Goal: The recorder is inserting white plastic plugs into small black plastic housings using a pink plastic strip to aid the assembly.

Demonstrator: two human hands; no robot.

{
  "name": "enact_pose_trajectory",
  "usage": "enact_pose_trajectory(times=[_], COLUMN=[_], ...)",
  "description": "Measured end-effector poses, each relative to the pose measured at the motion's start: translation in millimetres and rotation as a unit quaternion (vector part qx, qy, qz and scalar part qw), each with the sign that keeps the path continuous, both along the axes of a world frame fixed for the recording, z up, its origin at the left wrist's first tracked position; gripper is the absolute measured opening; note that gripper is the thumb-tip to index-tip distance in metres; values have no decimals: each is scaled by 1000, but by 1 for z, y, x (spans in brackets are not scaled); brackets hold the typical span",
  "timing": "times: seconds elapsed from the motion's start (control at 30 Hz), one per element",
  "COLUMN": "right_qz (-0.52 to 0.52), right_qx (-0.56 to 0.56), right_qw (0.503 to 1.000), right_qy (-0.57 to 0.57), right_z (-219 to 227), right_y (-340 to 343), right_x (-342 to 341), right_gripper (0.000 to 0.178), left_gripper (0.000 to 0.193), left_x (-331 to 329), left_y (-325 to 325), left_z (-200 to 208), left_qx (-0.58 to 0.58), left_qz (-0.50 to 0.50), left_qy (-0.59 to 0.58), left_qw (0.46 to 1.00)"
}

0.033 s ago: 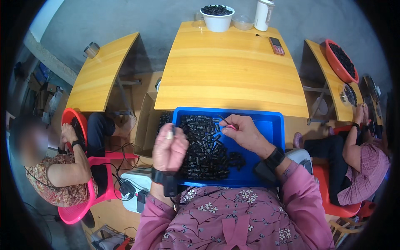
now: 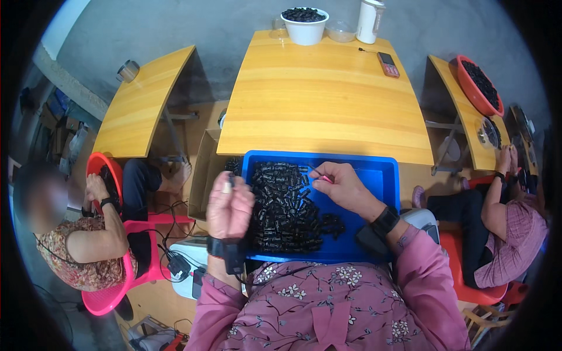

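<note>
Over the left edge of the blue tray (image 2: 383, 175) is my left hand (image 2: 229, 210), raised with its fingers curled closed. A small black piece (image 2: 231, 168) shows at its fingertips, partly hidden. My right hand (image 2: 345, 188), above the tray's middle, is closed round a small tool with a pink-red handle (image 2: 324, 178) and a thin dark tip. Many small black ribbed cylindrical parts (image 2: 278, 210) fill the tray's left half, some in rows and others loose. A few more black parts (image 2: 332, 225) lie in a small heap toward the tray's middle.
Beyond the tray stands a yellow wooden table (image 2: 322, 99) with a white tub (image 2: 305, 30) of black parts and a phone (image 2: 388, 64). A cardboard box (image 2: 204, 175) is left of the tray. One person (image 2: 88, 245) sits at left, another (image 2: 503, 234) at right.
My left hand has shifted slightly left, away from the heaped parts, with the black piece still at its fingertips. My right hand and its tool have hardly moved.
</note>
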State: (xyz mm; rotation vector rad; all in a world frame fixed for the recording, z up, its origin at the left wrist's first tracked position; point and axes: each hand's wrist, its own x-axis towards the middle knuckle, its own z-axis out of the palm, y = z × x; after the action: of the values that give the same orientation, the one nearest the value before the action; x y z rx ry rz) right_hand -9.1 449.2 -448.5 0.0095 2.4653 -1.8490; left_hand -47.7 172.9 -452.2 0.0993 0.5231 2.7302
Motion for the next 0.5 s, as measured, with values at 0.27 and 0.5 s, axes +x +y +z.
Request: enact_pose_trajectory(times=[0.27, 0.5], right_qz=[124, 118], right_qx=[174, 203], right_qw=[974, 970], right_qy=[71, 58], right_z=[-26, -14], right_y=[-16, -16], right_x=[0, 1], right_gripper=[14, 12], left_gripper=[39, 33], left_x=[-32, -16], left_y=[-63, -36], left_z=[-46, -17], left_qx=[-126, -260], left_qz=[281, 253], left_qy=[-191, -40], left_qw=[932, 931])
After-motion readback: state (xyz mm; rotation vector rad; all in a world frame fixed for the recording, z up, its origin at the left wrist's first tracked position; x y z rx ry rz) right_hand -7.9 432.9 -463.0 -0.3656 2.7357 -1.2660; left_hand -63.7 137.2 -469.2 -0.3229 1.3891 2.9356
